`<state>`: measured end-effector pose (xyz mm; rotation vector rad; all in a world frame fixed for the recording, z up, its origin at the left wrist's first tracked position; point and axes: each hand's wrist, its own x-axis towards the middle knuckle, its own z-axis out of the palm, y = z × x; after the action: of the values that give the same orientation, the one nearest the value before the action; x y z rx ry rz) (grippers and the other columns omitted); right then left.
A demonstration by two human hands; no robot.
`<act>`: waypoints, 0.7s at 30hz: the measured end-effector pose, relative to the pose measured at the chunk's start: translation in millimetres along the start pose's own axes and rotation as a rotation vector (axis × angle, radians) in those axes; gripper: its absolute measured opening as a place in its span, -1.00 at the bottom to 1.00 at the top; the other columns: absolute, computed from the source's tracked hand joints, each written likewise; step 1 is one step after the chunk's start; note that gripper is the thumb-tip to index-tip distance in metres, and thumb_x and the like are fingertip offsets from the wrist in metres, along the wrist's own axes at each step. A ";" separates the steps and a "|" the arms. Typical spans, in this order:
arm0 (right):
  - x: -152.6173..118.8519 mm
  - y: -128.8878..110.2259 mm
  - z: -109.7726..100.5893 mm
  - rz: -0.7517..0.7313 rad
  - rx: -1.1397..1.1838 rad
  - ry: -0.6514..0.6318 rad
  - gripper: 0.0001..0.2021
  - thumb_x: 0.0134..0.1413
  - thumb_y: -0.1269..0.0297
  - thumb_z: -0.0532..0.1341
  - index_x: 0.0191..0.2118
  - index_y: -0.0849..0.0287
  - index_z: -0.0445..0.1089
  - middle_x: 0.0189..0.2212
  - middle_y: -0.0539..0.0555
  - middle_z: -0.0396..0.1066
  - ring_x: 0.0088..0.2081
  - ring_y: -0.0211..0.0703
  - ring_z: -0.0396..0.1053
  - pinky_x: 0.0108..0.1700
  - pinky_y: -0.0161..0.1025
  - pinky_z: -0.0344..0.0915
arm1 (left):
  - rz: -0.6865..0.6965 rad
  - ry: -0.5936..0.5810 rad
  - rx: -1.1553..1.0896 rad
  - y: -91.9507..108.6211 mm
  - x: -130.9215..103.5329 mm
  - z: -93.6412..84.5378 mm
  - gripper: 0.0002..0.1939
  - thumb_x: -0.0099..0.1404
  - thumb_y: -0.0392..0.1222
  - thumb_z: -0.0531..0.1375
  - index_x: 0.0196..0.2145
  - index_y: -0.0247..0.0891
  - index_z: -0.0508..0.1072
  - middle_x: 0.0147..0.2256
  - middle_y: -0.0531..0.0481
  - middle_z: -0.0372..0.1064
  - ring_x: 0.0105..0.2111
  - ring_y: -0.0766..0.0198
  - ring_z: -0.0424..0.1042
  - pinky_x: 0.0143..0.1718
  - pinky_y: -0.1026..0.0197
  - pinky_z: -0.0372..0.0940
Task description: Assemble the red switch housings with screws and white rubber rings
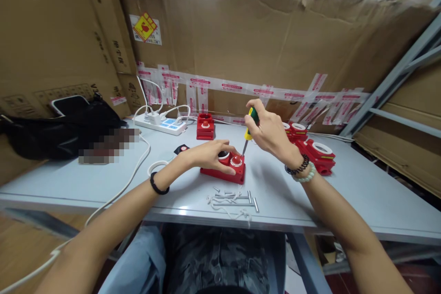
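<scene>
A red push-button box (225, 170) lies on the grey table (361, 193) in front of me. My left hand (208, 154) rests on top of it, pressing it down, fingers over the black button. My right hand (270, 131) grips a screwdriver (250, 128) with a green and yellow handle, held upright. Its tip meets the box's far right corner, next to the red button (236, 161). Several long screws (234, 198) lie loose on the table just in front of the box.
A second red button box (205, 126) stands behind. Red housings with white rings (319, 154) sit at the right. A white power strip (161, 124) with cables and a black bag (58, 131) lie at the left. Cardboard walls (258, 41) enclose the back.
</scene>
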<state>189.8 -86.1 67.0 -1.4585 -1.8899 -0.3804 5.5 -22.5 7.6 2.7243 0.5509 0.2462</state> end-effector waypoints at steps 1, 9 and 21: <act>-0.5 -0.5 -3.0 -0.017 0.079 -0.059 -0.70 0.19 0.26 -0.02 0.02 0.15 0.21 -0.43 0.01 0.37 -0.50 -0.22 0.26 -0.39 -0.28 0.12 | 0.004 0.001 -0.002 -0.1 -0.1 0.2 -0.37 0.11 0.28 0.20 0.07 -0.03 0.35 -0.29 0.03 0.17 -0.37 0.27 0.26 -0.30 0.26 0.13; -0.4 -7.2 -8.5 0.038 -0.107 0.028 -0.69 0.13 -0.01 0.08 -0.24 0.14 0.35 -0.59 -0.02 0.30 -0.56 -0.22 0.21 -0.46 -0.29 0.03 | -0.002 0.004 -0.005 0.1 -1.1 0.1 -0.38 0.11 0.29 0.19 0.06 -0.03 0.36 -0.28 0.02 0.18 -0.35 0.25 0.27 -0.30 0.26 0.13; 2.0 0.6 -3.6 0.070 -0.132 0.023 -0.63 0.20 0.01 -0.02 -0.11 0.15 0.33 -0.56 0.01 0.35 -0.52 -0.15 0.29 -0.41 -0.26 0.09 | -0.006 0.004 -0.004 0.0 -0.5 1.1 -0.38 0.10 0.29 0.20 0.06 -0.03 0.36 -0.27 0.01 0.19 -0.34 0.24 0.27 -0.30 0.26 0.14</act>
<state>191.4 -86.7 70.8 -1.5957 -1.8195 -0.4944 5.3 -23.0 6.5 2.7182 0.5589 0.2511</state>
